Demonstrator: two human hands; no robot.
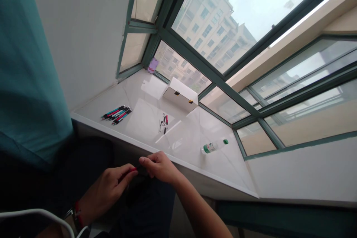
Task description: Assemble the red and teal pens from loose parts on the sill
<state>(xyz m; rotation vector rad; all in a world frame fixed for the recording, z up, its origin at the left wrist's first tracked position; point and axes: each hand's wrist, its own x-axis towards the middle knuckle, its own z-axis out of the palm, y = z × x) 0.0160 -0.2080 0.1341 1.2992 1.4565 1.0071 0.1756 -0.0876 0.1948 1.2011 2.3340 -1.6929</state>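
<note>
Below the front edge of the white windowsill, my left hand (111,186) is closed around the red barrel of a pen (133,170). My right hand (159,167) pinches the dark end of the same pen, a short way from the left fingers; whether the two parts are joined cannot be made out. Beyond my hands, small pen parts (164,122), some black, one red and some clear, lie loose on the sill. To their left is a bunch of pens (117,114) in blue, red and black, lying side by side.
A white box (181,96) with dark tabs stands by the window. On the right of the sill (145,134) a clear bottle (214,146) with a green cap lies on its side. A teal curtain (30,81) hangs at left. A white cable (36,212) crosses the lower left.
</note>
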